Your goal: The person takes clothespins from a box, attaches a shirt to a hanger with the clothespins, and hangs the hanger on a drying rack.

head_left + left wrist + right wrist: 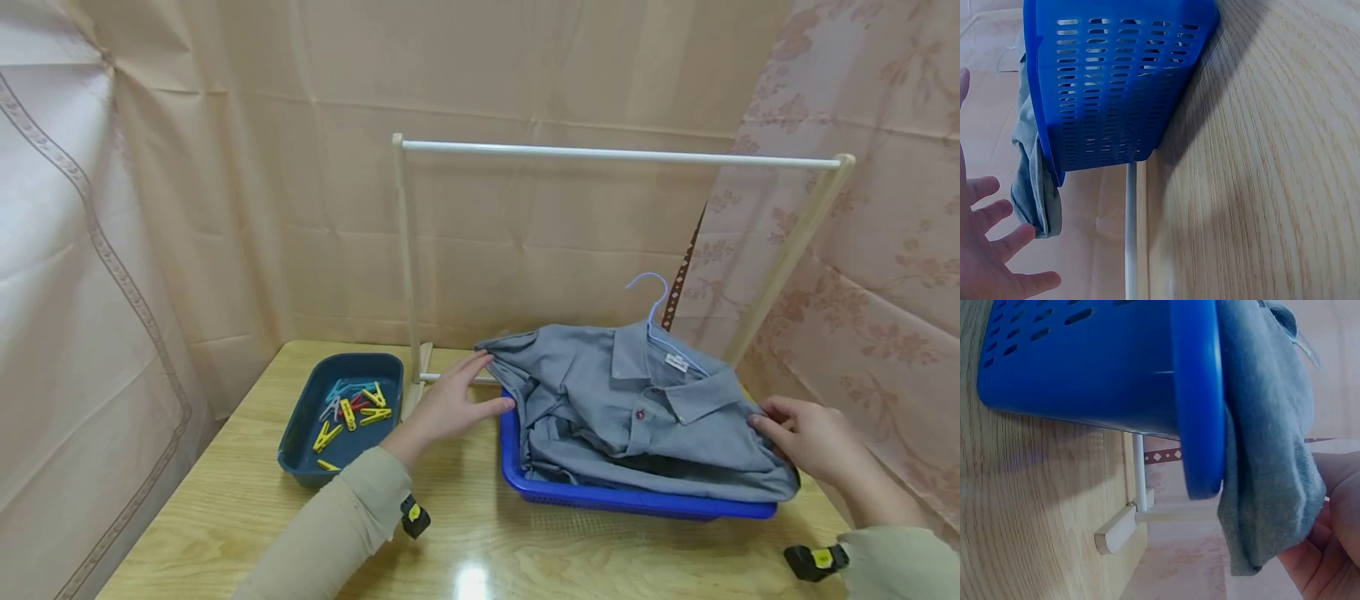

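A grey collared shirt [577, 387] lies bunched in a blue basket [645, 502], spilling over its rim. A light blue hanger [658, 293] sits in the shirt's neck, its hook pointing up. My left hand [461, 400] is at the shirt's left end, fingers extended and spread; the left wrist view shows the hand [991, 244] beside the hanging cloth. At the opposite end, my right hand [813, 437] pinches the shirt's edge between thumb and curled fingers. In the right wrist view, cloth partly hides the fingertips of that hand [1335, 531].
Behind the basket stands a rack with a white rail [622, 153] and wooden posts. To the left, a dark tray [300, 433] holds several coloured clothespins [347, 414]. All of this stands on a wooden table [217, 500], with curtains hanging around it.
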`<action>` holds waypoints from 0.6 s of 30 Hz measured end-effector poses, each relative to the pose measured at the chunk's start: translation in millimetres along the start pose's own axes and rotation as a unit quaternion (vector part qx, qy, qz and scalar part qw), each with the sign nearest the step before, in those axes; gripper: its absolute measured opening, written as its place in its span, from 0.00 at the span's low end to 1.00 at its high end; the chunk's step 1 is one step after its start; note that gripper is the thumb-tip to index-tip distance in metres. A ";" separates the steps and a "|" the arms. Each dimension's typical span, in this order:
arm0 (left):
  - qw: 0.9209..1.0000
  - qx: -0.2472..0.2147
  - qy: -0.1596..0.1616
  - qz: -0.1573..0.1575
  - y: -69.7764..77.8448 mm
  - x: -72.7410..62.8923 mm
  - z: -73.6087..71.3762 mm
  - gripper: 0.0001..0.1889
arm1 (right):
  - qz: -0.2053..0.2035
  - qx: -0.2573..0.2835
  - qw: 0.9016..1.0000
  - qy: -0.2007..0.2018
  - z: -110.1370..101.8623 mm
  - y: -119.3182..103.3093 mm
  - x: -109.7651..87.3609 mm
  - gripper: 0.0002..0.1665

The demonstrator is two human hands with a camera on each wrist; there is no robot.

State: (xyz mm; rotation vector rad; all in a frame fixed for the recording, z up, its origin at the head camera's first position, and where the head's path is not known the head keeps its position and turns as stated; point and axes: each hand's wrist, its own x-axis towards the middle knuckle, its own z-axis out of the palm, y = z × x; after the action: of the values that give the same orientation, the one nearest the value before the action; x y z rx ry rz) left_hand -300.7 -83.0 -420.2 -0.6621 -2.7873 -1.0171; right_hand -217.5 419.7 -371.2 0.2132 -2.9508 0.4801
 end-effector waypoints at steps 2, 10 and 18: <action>1.000 0.001 0.002 0.002 0.3 -0.3 -1.0 0.53 | 0.001 0.000 1.000 0.002 -0.1 -0.5 0.3 0.14; 1.000 -0.007 0.006 0.003 0.7 -0.4 -4.3 0.52 | -0.002 0.002 1.000 0.011 0.6 -6.0 2.8 0.15; 1.000 -0.006 0.013 0.010 -0.8 -0.5 -6.7 0.52 | -0.032 -0.017 0.998 0.054 2.7 -9.4 3.9 0.11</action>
State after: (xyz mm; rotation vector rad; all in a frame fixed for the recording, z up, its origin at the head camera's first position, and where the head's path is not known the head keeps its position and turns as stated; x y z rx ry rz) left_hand -300.9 -88.0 -415.6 -0.6717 -2.7492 -1.0310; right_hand -220.1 409.6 -370.3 0.2693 -2.8347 0.4195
